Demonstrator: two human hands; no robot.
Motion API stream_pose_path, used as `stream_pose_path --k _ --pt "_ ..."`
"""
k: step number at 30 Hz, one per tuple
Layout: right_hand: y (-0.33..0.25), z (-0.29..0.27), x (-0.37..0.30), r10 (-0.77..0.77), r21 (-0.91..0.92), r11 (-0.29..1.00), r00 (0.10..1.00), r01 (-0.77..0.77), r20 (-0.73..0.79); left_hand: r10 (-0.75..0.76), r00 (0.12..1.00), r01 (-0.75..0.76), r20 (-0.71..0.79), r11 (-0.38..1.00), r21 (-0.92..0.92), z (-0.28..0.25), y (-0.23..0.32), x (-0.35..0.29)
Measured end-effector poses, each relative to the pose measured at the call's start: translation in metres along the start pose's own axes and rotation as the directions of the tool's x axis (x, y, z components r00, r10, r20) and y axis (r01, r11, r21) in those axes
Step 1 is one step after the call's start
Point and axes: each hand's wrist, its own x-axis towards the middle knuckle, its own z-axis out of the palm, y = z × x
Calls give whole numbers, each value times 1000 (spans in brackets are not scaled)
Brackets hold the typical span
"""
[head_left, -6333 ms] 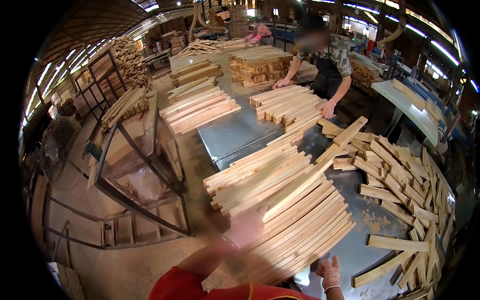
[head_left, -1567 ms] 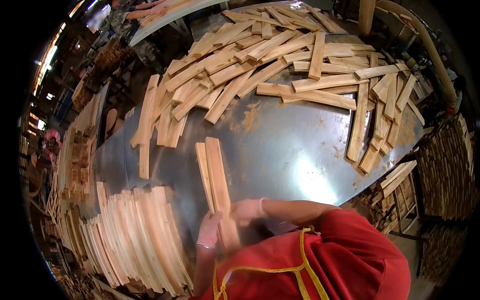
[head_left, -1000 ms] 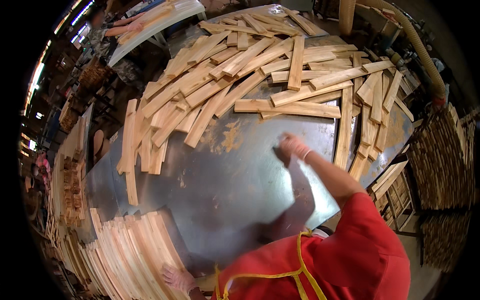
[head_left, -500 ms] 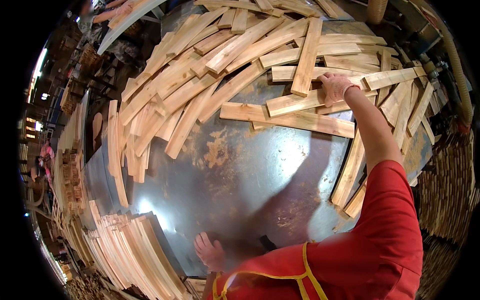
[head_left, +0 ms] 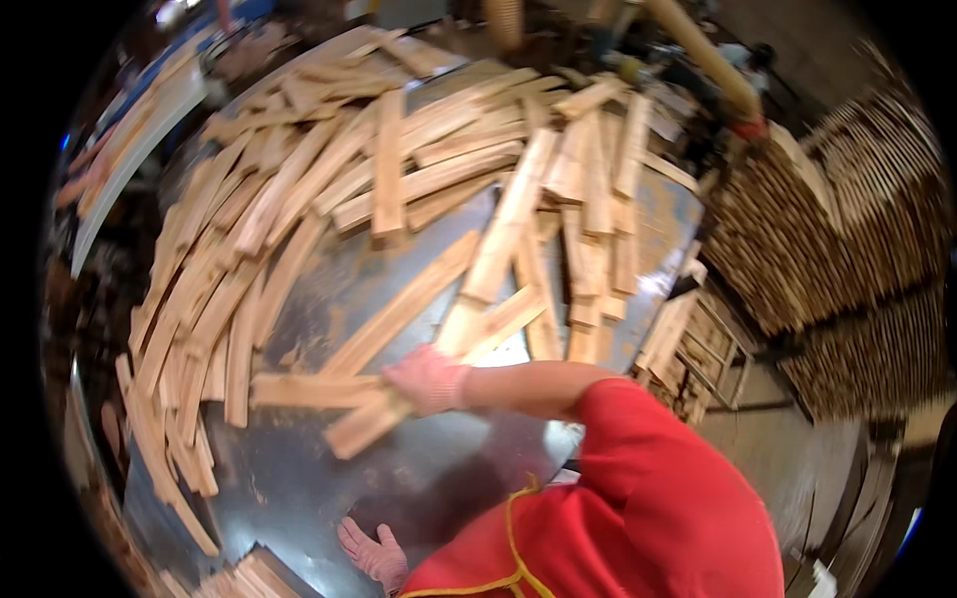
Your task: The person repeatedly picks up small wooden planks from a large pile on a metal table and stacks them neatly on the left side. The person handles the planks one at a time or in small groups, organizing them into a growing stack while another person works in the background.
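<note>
My right hand [head_left: 429,379], in a pinkish knit glove, is closed around a short wooden board [head_left: 364,427] that slants across the metal table [head_left: 289,468]. The board's near end sticks out to the left of the hand, and its other end points away to the right. Close by, a second board [head_left: 314,391] lies flat, its right end hidden by the hand. Past the fingers, a longer board [head_left: 508,229] runs up into the pile. My left hand [head_left: 374,551], gloved too, rests with spread fingers on the table near my body and holds nothing.
Loose boards [head_left: 269,199] lie in a wide arc over the far and left parts of the table. At the lower left stands a board stack [head_left: 249,578]. Tall stacks of wood [head_left: 788,239] and a slatted crate [head_left: 713,349] are at the right, below a ribbed hose [head_left: 703,55].
My view has turned to the right. My right hand has drawn back from the far pile toward my body and now holds a board. The left hand still lies on the table, fingers spread.
</note>
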Motion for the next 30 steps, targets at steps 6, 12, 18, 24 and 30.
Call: stream_pose_path --k 6,12,18,24,30 --pt "-137 -69 3 110 334 933 991 -130 79 245 968 -136 56 699 -702 -65 50 26" --pt "-266 12 -8 59 796 596 995 -105 86 -271 939 268 211 193 -944 -84 10 14" --pt "-187 55 -59 136 704 707 990 -64 -46 -367 930 322 14 794 -516 -66 -136 -52" --pt "-21 37 -85 368 419 877 890 -235 -270 -475 874 464 -104 751 470 -89 -232 -101" --pt "66 -43 -49 122 -83 988 985 -133 -124 -436 894 439 -107 803 402 -86 -184 -43"
